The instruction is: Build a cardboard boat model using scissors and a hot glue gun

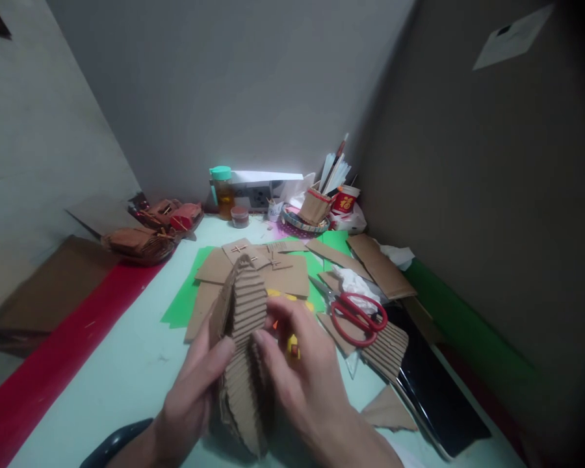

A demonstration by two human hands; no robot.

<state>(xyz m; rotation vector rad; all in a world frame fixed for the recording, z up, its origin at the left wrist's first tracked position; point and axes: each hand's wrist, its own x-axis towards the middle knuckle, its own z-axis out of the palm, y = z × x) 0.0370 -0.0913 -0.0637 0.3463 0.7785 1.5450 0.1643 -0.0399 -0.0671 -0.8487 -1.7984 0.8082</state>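
Observation:
A long corrugated cardboard piece [246,364], pointed at its far end and ridged on top, is held upright at the near middle. My left hand [195,377] grips its left side, thumb on the ridged edge. On the opposite side my right hand [299,364] pinches the cardboard between thumb and fingers. Some of the fingers of both hands are hidden behind the piece. Something yellow [293,348] shows beneath my right hand. Right of the hands lie scissors with red handles [359,318], near a ridged cardboard scrap [387,344].
Flat cardboard sheets [292,273] lie on green paper [180,305]. A jar with a teal lid [221,192] and a holder of sticks [316,205] stand at the back. A dark glossy slab [439,390] lies at right, brown woven objects [136,242] at left.

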